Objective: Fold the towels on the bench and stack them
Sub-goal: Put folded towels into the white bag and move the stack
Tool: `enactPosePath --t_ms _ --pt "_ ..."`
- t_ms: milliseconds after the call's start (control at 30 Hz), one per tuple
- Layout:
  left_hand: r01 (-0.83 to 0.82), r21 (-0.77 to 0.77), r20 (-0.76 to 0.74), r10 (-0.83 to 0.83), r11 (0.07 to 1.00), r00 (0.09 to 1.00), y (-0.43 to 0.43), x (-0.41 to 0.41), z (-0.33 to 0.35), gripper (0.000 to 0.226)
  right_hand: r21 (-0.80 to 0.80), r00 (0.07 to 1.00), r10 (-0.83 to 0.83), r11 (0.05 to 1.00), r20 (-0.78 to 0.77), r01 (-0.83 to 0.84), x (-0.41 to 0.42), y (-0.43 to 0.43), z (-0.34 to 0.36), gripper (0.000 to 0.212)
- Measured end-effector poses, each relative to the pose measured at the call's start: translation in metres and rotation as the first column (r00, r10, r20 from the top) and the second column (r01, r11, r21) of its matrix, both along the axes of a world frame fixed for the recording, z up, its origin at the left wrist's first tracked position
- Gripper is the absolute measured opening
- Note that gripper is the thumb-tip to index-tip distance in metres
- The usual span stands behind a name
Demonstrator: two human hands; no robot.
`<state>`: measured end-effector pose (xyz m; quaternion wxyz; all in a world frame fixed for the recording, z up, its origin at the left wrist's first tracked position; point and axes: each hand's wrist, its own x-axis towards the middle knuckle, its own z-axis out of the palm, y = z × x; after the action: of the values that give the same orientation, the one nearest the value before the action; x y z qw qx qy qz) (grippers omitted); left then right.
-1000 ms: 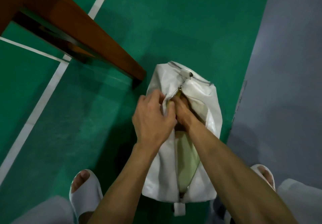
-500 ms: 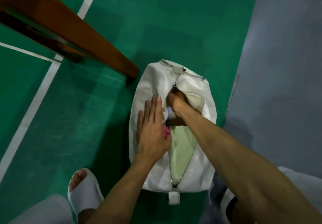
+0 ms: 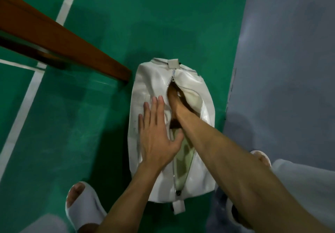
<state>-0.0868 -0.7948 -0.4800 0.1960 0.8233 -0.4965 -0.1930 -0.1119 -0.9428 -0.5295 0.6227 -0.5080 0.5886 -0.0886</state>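
While left hand [image 3: 157, 138] presses bag [image 3: 148, 82], right hand [image 3: 176, 104] reaches inside, fingers hidden.

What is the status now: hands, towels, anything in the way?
Left hand flat on white bag. Right hand inside open zip, fingers hidden. No towel plainly seen. Bench end beside bag, nothing blocking.

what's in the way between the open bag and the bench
Nothing visible is. The white bag lies unzipped on the green floor, right next to the end of the bench. The right hand is in the opening with its fingers hidden inside. The left hand lies flat on the bag.
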Motion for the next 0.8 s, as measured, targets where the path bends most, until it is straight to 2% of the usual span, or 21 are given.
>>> enactPosePath --t_ms 100,167,233,300,367,467,567,667,800 --pt "-0.020 0.010 0.156 0.018 1.000 0.988 -0.005 -0.003 -0.004 0.091 -0.141 0.991 0.129 0.981 -0.021 -0.130 -0.002 -0.003 0.014 0.045" --pt "0.021 0.086 0.203 -0.038 0.996 0.979 -0.004 -0.001 -0.014 0.087 -0.284 0.965 0.253 0.923 -0.064 -0.260 -0.019 -0.003 0.011 0.049" --pt "0.060 0.155 0.237 -0.096 0.986 0.967 0.001 0.005 -0.025 0.090 -0.236 0.953 0.267 0.926 -0.141 -0.294 -0.052 -0.004 0.007 0.059" --pt "0.079 0.170 0.223 -0.117 0.982 0.968 0.006 0.011 -0.031 0.092 -0.101 0.966 0.221 0.967 -0.136 -0.235 -0.085 -0.012 0.000 0.076" --pt "0.082 0.158 0.203 -0.113 0.984 0.973 0.007 0.015 -0.031 0.096 -0.137 0.952 0.251 0.951 -0.178 -0.276 -0.103 -0.011 0.002 0.092" --pt "0.088 0.166 0.180 -0.118 0.982 0.977 0.007 0.016 -0.023 0.104 -0.239 0.911 0.265 0.907 -0.315 -0.347 -0.097 0.000 0.008 0.073" --pt "0.107 0.167 0.101 -0.125 0.980 0.987 0.006 0.022 -0.013 0.109 -0.252 0.887 0.367 0.864 -0.279 -0.436 -0.087 0.010 0.019 0.082" --pt "0.101 0.118 -0.012 -0.100 0.988 0.995 0.006 0.023 0.004 0.107 -0.313 0.898 0.410 0.841 -0.162 -0.441 -0.086 0.021 0.037 0.082" --pt "0.050 0.011 -0.049 -0.049 0.999 0.998 0.016 0.021 0.036 0.101 -0.478 0.861 0.448 0.718 -0.240 -0.507 -0.092 0.048 0.072 0.089"
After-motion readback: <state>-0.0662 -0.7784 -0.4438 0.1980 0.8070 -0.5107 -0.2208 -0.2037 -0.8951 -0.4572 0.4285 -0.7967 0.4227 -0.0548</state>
